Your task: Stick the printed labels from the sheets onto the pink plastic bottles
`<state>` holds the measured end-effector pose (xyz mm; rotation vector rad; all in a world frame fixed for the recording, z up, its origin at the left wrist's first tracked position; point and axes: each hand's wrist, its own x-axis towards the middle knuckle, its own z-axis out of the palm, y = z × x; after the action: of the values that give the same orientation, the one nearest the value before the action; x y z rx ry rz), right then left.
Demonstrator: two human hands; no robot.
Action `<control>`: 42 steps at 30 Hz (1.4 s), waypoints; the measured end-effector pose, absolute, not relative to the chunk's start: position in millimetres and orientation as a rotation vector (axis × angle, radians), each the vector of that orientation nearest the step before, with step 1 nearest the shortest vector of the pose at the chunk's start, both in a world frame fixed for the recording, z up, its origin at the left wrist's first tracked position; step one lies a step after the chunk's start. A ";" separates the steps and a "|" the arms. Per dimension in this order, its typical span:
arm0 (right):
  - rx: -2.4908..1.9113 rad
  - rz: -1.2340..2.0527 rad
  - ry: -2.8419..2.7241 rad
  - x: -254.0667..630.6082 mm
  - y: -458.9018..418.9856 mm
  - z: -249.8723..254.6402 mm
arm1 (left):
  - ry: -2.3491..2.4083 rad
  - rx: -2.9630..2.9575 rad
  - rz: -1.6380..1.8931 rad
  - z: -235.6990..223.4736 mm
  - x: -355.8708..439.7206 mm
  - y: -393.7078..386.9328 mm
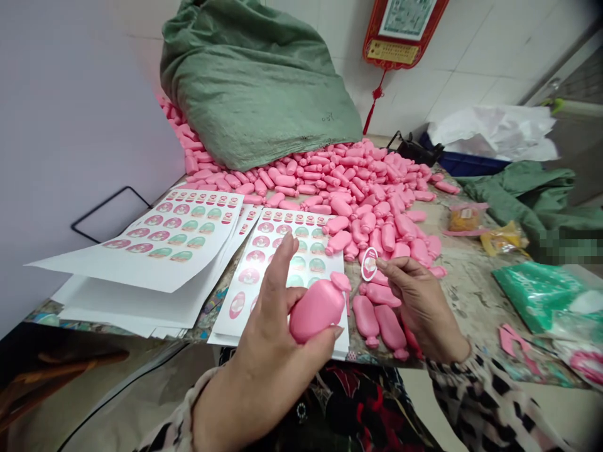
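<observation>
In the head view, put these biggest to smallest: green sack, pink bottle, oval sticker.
1. Green woven sack, farthest yet largest.
2. Pink bottle in the left hand.
3. Oval sticker in the right hand.

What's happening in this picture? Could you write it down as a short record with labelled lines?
Left hand: holds a pink bottle-shaped piece
Right hand: pinches a small oval sticker between its fingers
Under the hands: a sticker sheet and loose pink pieces on a worn table
Left of them: a stack of sticker sheets
Behind: a heap of pink pieces spilling from under a green sack
</observation>
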<state>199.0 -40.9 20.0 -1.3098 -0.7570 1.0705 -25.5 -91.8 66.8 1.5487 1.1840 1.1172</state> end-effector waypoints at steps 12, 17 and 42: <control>-1.298 1.092 -0.749 201.3 -43.8 11.3 | 1.220 1.862 1.206 65.8 -21.8 -96.1; -1.309 1.086 -0.765 200.4 -44.8 13.2 | 1.179 1.239 0.965 59.6 -24.4 -80.0; -1.353 1.109 -0.753 196.1 -47.9 15.2 | 0.805 0.707 0.978 29.5 -28.6 -56.6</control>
<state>196.1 -47.9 15.2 -1.3532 -0.7528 1.1089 -28.6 -56.6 29.5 0.7075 0.8052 0.9784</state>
